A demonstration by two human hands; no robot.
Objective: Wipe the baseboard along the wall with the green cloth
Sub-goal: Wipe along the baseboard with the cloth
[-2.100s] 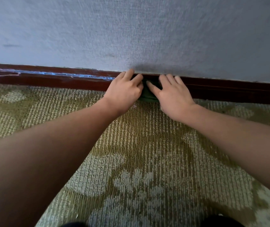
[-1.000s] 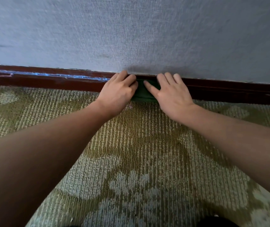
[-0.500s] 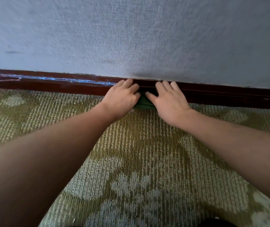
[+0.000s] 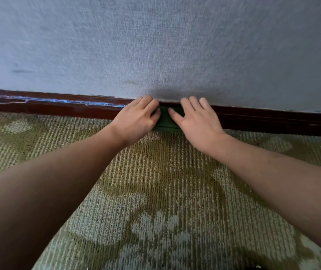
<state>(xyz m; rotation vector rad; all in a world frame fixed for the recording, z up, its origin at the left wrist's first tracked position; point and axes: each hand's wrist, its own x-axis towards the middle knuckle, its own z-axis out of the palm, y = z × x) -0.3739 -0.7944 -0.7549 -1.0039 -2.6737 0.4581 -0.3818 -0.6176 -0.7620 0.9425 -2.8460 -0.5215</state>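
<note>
Left hand [image 4: 136,120] and right hand [image 4: 197,122] lie flat, fingers straightish, gripping nothing, just pinning the green cloth [image 4: 165,122] against the baseboard [image 4: 272,119], probably for even scrubbing pressure.

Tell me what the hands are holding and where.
The green cloth, pressed to the baseboard: left hand on its left end, right hand on its right end.

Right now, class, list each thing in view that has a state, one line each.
green cloth: folded, pressed against the baseboard, mostly hidden by the hands.
left hand: pressing the cloth's left end, fingers reaching the baseboard's top.
right hand: flat, fingers spread, thumb on the cloth.
baseboard: dark wood, blue streak along its left stretch.
wall: grey, faint dark smudges.
carpet: flat, patterned.
</note>
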